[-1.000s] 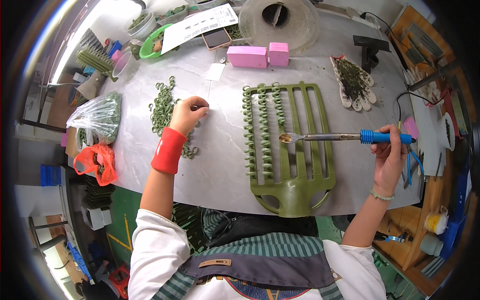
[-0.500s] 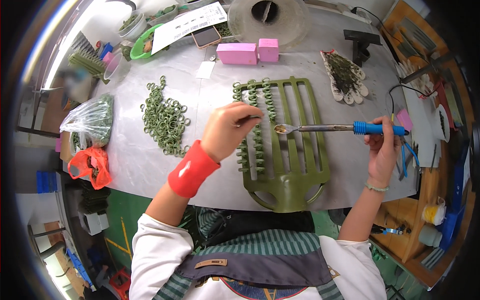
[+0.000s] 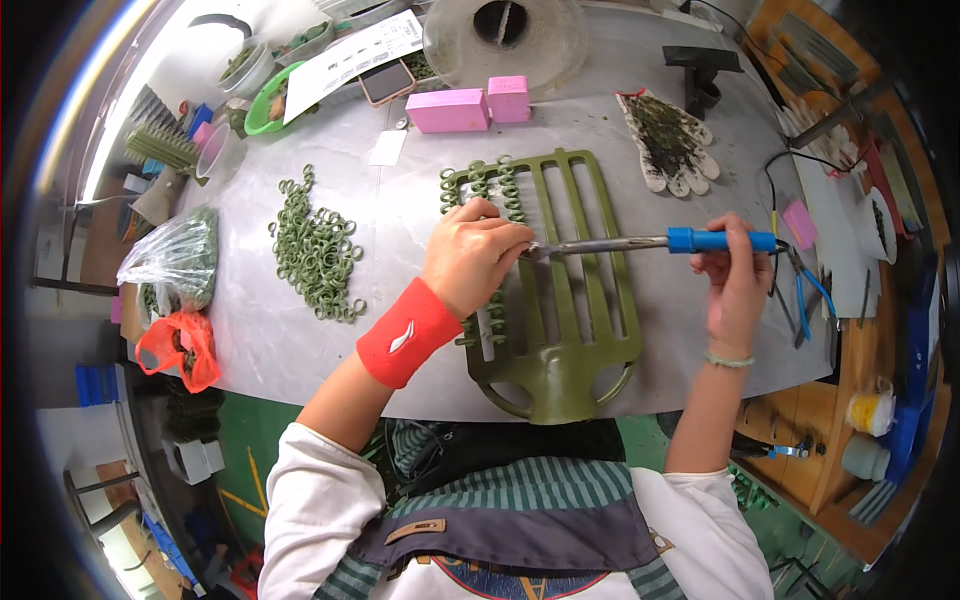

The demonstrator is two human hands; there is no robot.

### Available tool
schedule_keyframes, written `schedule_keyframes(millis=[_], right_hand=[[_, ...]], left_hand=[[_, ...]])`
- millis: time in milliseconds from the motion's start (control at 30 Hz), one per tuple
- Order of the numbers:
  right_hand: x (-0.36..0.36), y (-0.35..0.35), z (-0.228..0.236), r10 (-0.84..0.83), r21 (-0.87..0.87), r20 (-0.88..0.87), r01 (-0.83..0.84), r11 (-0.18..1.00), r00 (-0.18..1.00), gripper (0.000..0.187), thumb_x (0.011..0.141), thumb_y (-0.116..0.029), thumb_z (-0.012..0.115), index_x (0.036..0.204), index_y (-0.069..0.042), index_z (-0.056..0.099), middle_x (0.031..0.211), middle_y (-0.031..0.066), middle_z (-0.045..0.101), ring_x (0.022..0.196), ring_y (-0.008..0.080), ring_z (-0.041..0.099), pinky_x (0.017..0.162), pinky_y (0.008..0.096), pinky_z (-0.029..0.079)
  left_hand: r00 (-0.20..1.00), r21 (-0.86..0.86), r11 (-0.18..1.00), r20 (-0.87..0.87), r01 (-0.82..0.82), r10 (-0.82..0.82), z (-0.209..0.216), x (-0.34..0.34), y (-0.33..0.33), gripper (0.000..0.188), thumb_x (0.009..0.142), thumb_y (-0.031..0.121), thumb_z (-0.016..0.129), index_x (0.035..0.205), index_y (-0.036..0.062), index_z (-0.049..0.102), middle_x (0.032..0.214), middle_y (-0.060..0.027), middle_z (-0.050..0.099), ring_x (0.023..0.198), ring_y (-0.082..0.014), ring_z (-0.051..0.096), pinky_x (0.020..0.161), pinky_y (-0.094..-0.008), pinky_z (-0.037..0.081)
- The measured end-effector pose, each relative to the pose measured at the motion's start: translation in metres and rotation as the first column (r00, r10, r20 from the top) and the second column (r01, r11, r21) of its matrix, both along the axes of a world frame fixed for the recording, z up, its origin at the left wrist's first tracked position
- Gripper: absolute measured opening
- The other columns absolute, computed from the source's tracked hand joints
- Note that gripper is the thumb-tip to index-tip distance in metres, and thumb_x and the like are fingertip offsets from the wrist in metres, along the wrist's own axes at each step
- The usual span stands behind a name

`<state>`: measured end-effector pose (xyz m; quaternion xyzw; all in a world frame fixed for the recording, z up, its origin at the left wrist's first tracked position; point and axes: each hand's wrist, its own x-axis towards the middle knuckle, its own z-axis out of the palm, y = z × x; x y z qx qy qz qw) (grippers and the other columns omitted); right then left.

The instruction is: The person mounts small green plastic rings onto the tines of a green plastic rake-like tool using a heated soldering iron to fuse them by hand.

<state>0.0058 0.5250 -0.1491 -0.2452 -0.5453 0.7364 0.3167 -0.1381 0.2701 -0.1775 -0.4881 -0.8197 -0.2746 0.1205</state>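
Note:
A flat dark-green slotted frame [image 3: 555,385] lies on the table in front of me, with small green rings [image 3: 512,195] standing in rows along its left bars. Over these rows my left hand [image 3: 475,255] is closed in a pinch, fingertips at the third row; whatever it grips is hidden. My right hand [image 3: 738,268] is wrapped round the handle of a blue-handled soldering iron [image 3: 620,243] with a spoon-shaped metal tip. That tip points left and meets the left fingertips above the frame. Left of the frame sits a loose pile of green rings [image 3: 315,255].
Pink blocks [image 3: 447,111] and a phone [image 3: 388,82] stand or lie at the back. A stained glove [image 3: 668,145] rests at the back right, with blue-handled pliers [image 3: 803,290] nearer. Plastic bags [image 3: 180,255] of green pieces occupy the left edge.
My left hand has closed in on the third row of rings, and the iron's tip has moved left to meet its fingertips. The whole view has shifted slightly.

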Motion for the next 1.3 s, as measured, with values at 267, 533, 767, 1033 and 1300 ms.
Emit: schedule_keyframes(millis=[267, 533, 767, 1033, 1300], right_hand=[[0.015, 0.010, 0.013, -0.005, 0.016, -0.007, 0.005, 1.000, 1.000, 0.024, 0.092, -0.025, 0.065, 0.084, -0.002, 0.063, 0.068, 0.0032, 0.061, 0.050, 0.0101, 0.055, 0.049, 0.0227, 0.046], [0.017, 0.006, 0.017, 0.009, 0.031, -0.002, -0.009, 0.999, 1.000, 0.024, 0.093, -0.025, 0.064, 0.084, -0.002, 0.063, 0.067, 0.0032, 0.060, 0.050, 0.0096, 0.054, 0.050, 0.0224, 0.046], [0.018, 0.002, 0.021, 0.009, 0.025, -0.025, -0.008, 1.000, 1.000, 0.025, 0.093, -0.025, 0.064, 0.084, -0.002, 0.063, 0.067, 0.0028, 0.060, 0.051, 0.0098, 0.055, 0.050, 0.0218, 0.046], [0.023, 0.007, 0.014, 0.011, 0.046, -0.019, -0.011, 0.999, 1.000, 0.024, 0.092, -0.025, 0.065, 0.085, -0.003, 0.064, 0.069, 0.0028, 0.061, 0.052, 0.0107, 0.058, 0.050, 0.0218, 0.047], [0.015, 0.003, 0.000, 0.041, -0.022, -0.024, -0.041, 0.999, 0.999, 0.024, 0.091, -0.025, 0.067, 0.087, -0.002, 0.065, 0.074, 0.0045, 0.065, 0.054, 0.0131, 0.062, 0.051, 0.0236, 0.049]], left_hand=[[0.852, 0.115, 0.976, 0.514, -0.186, 0.102, 0.017, -0.016, -0.029, 0.014, 0.084, 0.009, 0.070, 0.098, 0.0064, 0.068, 0.089, -0.0080, 0.069, 0.080, -0.0202, 0.064, 0.069, -0.0304, 0.052], [0.849, -0.434, 0.738, -0.146, -0.516, 0.508, -0.027, -0.055, -0.159, 0.014, 0.079, 0.010, 0.068, 0.091, 0.0021, 0.065, 0.091, -0.0136, 0.064, 0.085, -0.0347, 0.062, 0.076, -0.0412, 0.051], [0.823, -0.210, 0.811, 0.046, -0.546, 0.566, -0.024, -0.056, -0.164, 0.010, 0.081, 0.002, 0.063, 0.090, 0.0049, 0.069, 0.086, -0.0115, 0.064, 0.080, -0.0321, 0.063, 0.072, -0.0396, 0.052], [0.821, 0.105, 0.986, 0.568, -0.133, 0.051, 0.036, 0.008, -0.049, 0.017, 0.083, -0.002, 0.069, 0.100, 0.0006, 0.069, 0.091, -0.0068, 0.068, 0.077, -0.0120, 0.065, 0.069, -0.0245, 0.054], [0.993, 0.081, 0.997, 0.116, -0.005, -0.005, 0.005, 0.017, -0.006, 0.015, 0.076, 0.006, 0.073, 0.091, 0.0081, 0.071, 0.079, -0.0046, 0.068, 0.082, -0.0231, 0.062, 0.072, -0.0341, 0.052]])
